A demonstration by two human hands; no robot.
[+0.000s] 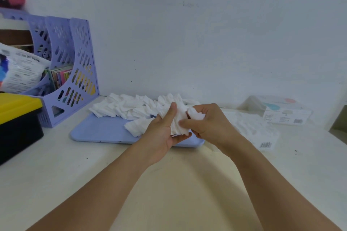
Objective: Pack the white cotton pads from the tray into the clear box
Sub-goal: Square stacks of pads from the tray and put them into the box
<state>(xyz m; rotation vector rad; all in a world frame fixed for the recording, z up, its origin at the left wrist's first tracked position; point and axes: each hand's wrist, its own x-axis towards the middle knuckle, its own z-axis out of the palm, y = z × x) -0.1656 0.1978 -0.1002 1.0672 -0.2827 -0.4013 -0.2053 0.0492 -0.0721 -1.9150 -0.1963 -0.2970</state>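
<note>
A pale blue tray (101, 131) lies on the table with a heap of white cotton pads (129, 106) along its far side. Over the tray's right end, my left hand (161, 127) holds a bunch of cotton pads (178, 118), thumb pressed on top. My right hand (210, 122) pinches the same bunch from the right side. The clear box (253, 127) lies just right of the tray, holding white pads, with a barcode label at its near corner. Its lid (281, 110) rests further back against the wall.
A purple file rack (75, 73) with booklets stands at the back left. In front of it sits a black bin with a yellow lid (16, 118). A plastic packet (18, 73) leans in the rack. The wall runs close behind the tray.
</note>
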